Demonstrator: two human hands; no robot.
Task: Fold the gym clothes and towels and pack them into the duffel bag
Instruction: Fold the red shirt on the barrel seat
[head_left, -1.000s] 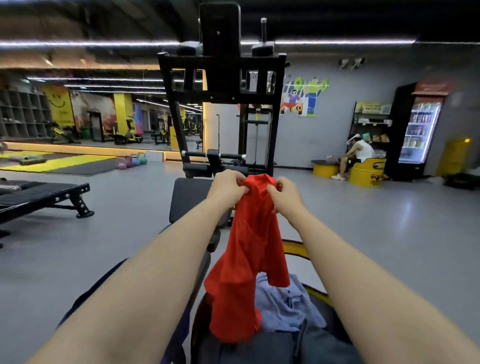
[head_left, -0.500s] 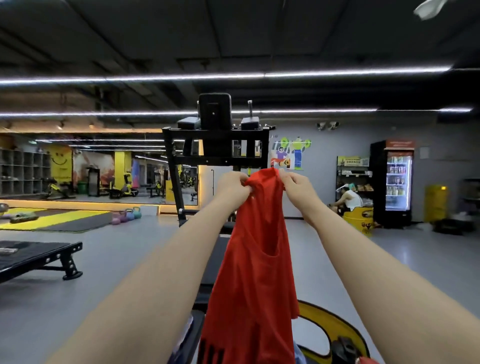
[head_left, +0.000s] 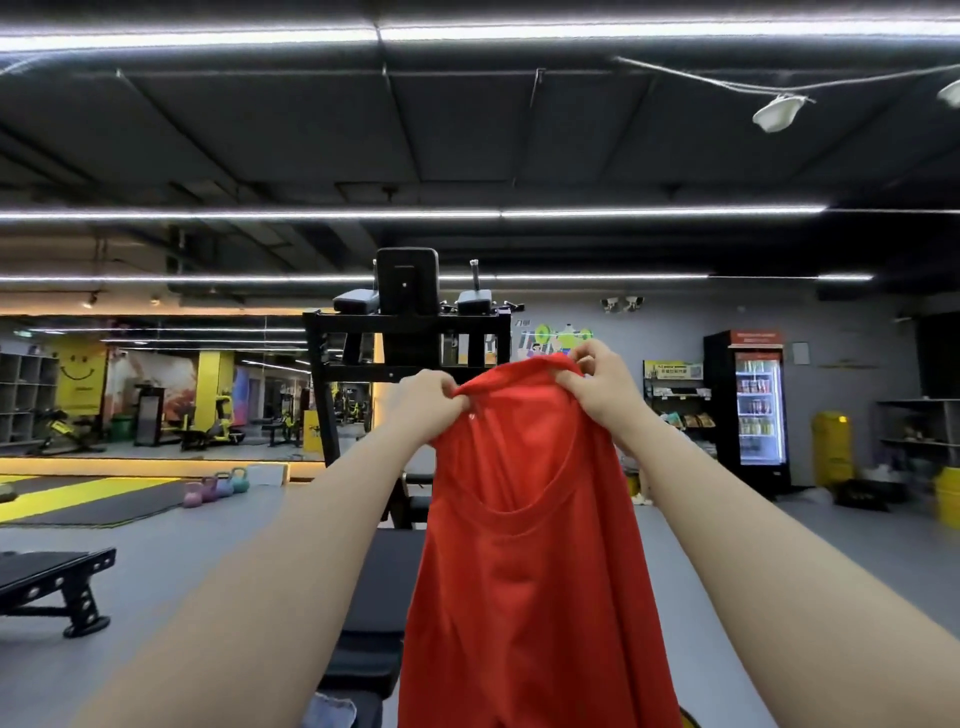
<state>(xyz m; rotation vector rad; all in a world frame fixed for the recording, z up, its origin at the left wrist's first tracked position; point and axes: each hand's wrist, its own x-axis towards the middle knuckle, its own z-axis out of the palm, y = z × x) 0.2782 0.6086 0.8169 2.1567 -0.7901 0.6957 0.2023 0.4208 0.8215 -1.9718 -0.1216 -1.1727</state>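
A red sleeveless gym top (head_left: 524, 545) hangs in the air in front of me, its lower part running off the bottom of the frame. My left hand (head_left: 428, 402) pinches its top edge on the left. My right hand (head_left: 597, 387) pinches the same edge on the right, a little higher. Both arms are stretched forward. A scrap of pale blue-grey cloth (head_left: 330, 712) shows at the bottom edge, left of the top. The duffel bag is out of view.
A black padded bench (head_left: 376, 597) runs away from me under the top, toward a black weight machine (head_left: 408, 332). Another black bench (head_left: 52, 584) stands at the left. Kettlebells (head_left: 215, 486), a drinks fridge (head_left: 758, 410) and a yellow bin (head_left: 831, 447) are farther off.
Both hands have lifted the red top from the pile below up to chest height and moved apart along its top edge. The view has tilted upward, hiding the bag and the other clothes.
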